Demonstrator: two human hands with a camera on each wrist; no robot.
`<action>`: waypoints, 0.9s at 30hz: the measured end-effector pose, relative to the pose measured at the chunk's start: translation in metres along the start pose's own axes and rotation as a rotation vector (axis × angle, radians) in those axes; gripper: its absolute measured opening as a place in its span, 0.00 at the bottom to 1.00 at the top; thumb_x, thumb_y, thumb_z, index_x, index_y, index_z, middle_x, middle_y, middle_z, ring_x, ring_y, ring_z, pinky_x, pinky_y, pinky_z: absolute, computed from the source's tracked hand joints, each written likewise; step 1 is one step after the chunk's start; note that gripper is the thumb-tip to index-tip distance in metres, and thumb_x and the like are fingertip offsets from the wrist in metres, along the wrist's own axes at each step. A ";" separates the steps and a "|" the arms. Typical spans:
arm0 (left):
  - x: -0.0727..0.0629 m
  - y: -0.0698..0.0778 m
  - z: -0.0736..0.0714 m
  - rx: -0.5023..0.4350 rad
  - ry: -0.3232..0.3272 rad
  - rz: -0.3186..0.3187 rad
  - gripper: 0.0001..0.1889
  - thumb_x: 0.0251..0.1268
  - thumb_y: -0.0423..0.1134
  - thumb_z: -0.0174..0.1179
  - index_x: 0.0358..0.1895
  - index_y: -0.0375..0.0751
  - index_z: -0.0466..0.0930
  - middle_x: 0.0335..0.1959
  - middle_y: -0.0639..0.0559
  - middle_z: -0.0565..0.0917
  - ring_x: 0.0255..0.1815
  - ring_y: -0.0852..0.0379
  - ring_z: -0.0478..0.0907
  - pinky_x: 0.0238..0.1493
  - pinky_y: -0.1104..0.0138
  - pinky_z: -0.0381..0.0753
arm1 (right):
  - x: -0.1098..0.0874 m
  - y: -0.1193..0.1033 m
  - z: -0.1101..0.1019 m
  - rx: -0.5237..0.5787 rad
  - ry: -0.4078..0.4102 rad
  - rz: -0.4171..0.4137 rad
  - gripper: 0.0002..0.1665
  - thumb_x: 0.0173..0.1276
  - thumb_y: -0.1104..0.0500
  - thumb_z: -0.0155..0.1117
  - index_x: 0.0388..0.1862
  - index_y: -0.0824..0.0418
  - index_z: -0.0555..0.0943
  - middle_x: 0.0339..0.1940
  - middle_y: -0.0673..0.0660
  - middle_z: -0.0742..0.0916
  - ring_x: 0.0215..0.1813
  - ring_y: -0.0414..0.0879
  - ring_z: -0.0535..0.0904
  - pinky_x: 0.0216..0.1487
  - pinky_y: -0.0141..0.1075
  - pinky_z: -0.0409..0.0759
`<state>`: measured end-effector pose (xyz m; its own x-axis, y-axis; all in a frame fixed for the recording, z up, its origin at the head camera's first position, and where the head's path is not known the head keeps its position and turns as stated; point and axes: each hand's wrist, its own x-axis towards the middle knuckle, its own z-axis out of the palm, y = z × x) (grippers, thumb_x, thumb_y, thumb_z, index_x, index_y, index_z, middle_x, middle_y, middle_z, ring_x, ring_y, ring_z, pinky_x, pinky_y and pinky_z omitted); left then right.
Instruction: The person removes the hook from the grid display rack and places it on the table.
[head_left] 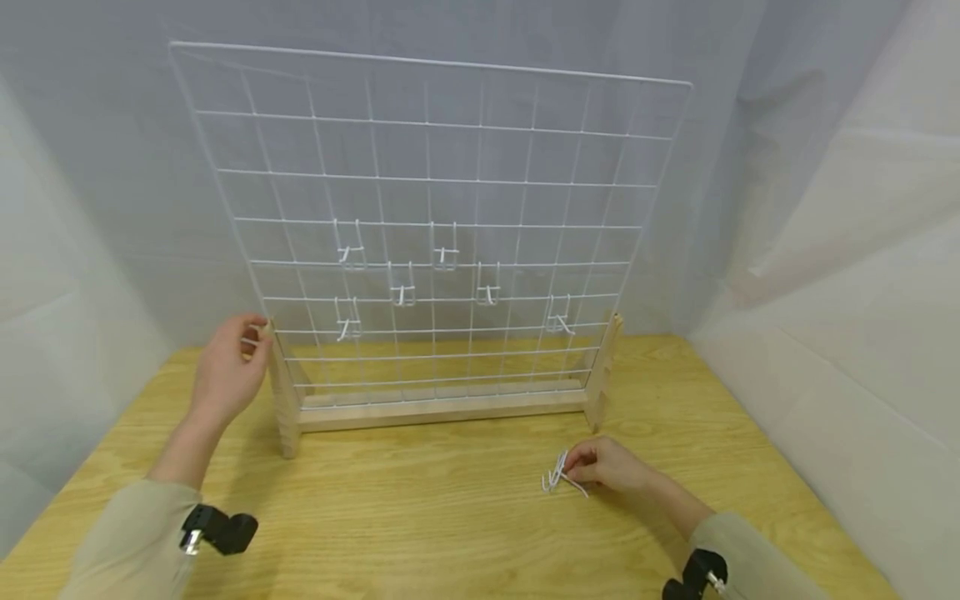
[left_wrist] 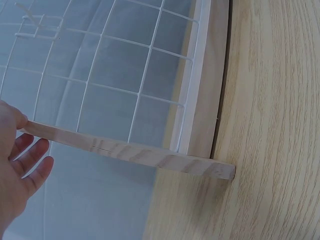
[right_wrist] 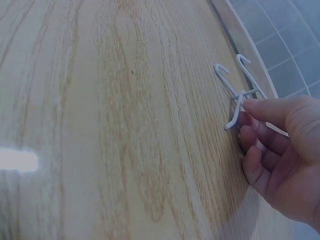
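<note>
A white wire grid panel (head_left: 431,62) stands upright in a wooden stand (head_left: 442,411) on the table. Several white wire hooks hang on its lower and middle rows, among them one hook (head_left: 403,295) near the centre. My left hand (head_left: 228,367) pinches the upper end of the stand's left wooden side post (left_wrist: 125,150) between thumb and index finger, its other fingers apart from the wood. In front of the stand's right end, my right hand (head_left: 611,465) pinches a loose white wire hook (right_wrist: 239,95). Its two curled ends point away from the palm, and the fingertips partly cover it.
The stand's right side post (head_left: 602,375) rises behind my right hand. Pale sheeting (head_left: 840,275) encloses the table at the back and sides. The yellow wood-grain tabletop (head_left: 405,517) extends in front of the stand. Small black wrist cameras (head_left: 219,529) sit on both sleeves.
</note>
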<state>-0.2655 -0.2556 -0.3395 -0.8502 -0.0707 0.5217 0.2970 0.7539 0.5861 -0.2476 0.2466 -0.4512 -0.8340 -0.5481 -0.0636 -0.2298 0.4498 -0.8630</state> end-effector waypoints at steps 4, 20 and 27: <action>0.000 -0.001 0.000 -0.011 -0.007 -0.005 0.15 0.68 0.33 0.48 0.53 0.26 0.67 0.42 0.32 0.73 0.40 0.38 0.73 0.37 0.52 0.73 | -0.001 -0.001 -0.001 -0.029 0.019 0.006 0.06 0.62 0.67 0.61 0.36 0.71 0.80 0.27 0.54 0.82 0.21 0.36 0.68 0.21 0.26 0.66; 0.000 0.001 -0.001 -0.008 -0.007 -0.008 0.15 0.67 0.33 0.47 0.53 0.27 0.68 0.42 0.32 0.73 0.40 0.38 0.73 0.37 0.53 0.72 | 0.001 -0.019 -0.028 -0.045 0.108 0.031 0.15 0.67 0.62 0.57 0.44 0.74 0.77 0.31 0.60 0.82 0.29 0.46 0.75 0.26 0.35 0.76; 0.000 0.000 0.000 -0.010 -0.001 -0.004 0.15 0.67 0.33 0.48 0.53 0.27 0.68 0.42 0.31 0.73 0.40 0.37 0.73 0.37 0.50 0.73 | 0.007 -0.035 -0.042 -0.038 0.148 0.013 0.19 0.69 0.59 0.56 0.47 0.76 0.75 0.32 0.60 0.82 0.31 0.46 0.76 0.28 0.36 0.77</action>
<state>-0.2652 -0.2559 -0.3395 -0.8515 -0.0729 0.5192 0.2984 0.7469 0.5942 -0.2665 0.2572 -0.4004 -0.9013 -0.4333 0.0021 -0.2346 0.4840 -0.8431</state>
